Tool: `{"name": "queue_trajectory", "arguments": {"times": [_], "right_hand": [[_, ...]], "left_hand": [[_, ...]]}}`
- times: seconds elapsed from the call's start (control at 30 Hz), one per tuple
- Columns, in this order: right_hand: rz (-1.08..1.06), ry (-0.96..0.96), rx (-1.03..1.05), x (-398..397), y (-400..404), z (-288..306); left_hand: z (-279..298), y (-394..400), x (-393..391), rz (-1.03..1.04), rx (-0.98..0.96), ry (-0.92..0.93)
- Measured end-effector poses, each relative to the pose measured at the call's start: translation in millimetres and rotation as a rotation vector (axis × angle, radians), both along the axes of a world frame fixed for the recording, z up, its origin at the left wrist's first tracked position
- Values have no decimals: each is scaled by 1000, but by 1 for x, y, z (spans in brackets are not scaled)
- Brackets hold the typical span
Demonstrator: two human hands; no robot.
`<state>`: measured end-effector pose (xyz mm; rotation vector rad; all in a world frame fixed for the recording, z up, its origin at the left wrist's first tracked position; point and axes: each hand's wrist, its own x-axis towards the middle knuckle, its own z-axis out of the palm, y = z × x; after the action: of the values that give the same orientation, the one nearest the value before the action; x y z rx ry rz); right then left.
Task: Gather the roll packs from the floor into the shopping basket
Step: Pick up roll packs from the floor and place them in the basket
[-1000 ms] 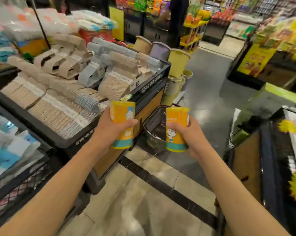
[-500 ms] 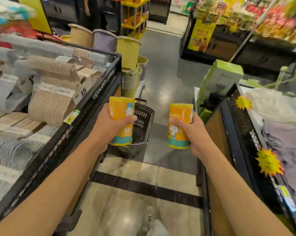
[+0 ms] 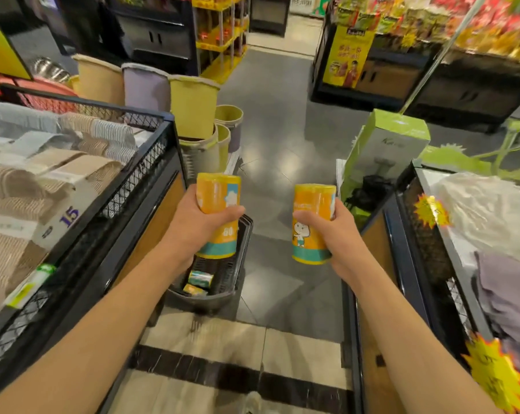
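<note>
Walking closer now, so the shopping basket [image 3: 234,282] on the floor sits under the left hand [image 3: 197,227], both hands' fingers wrapped round upright orange roll packs, right hand [image 3: 339,234] beside a green box [image 3: 384,144], display bins crowding both sides.

Two hands [image 3: 199,225] [image 3: 339,234], four roll packs [image 3: 218,201] [image 3: 311,222] [image 3: 200,278] [image 3: 194,289], one shopping basket [image 3: 237,282].

Single head-worn, wide-angle view, looking forward and down a shop aisle from standing height. Both forearms reach in from the bottom edge; the hands [image 3: 199,225] sit close, mid-frame, above the floor [image 3: 282,138], with display bins at either side.
</note>
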<state>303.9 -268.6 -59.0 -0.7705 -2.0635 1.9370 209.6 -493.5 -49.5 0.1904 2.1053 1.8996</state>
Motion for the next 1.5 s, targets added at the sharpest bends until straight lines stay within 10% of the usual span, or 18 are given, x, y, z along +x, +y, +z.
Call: {"name": "queue_trajectory", "arguments": {"times": [0.7, 1.5], "right_hand": [[267, -154, 33, -303, 86, -17], [1058, -429, 61, -616, 3, -146]], "left_hand": [[-63, 88, -250, 274, 156, -158], [-169, 55, -386, 1094, 181, -440]]}}
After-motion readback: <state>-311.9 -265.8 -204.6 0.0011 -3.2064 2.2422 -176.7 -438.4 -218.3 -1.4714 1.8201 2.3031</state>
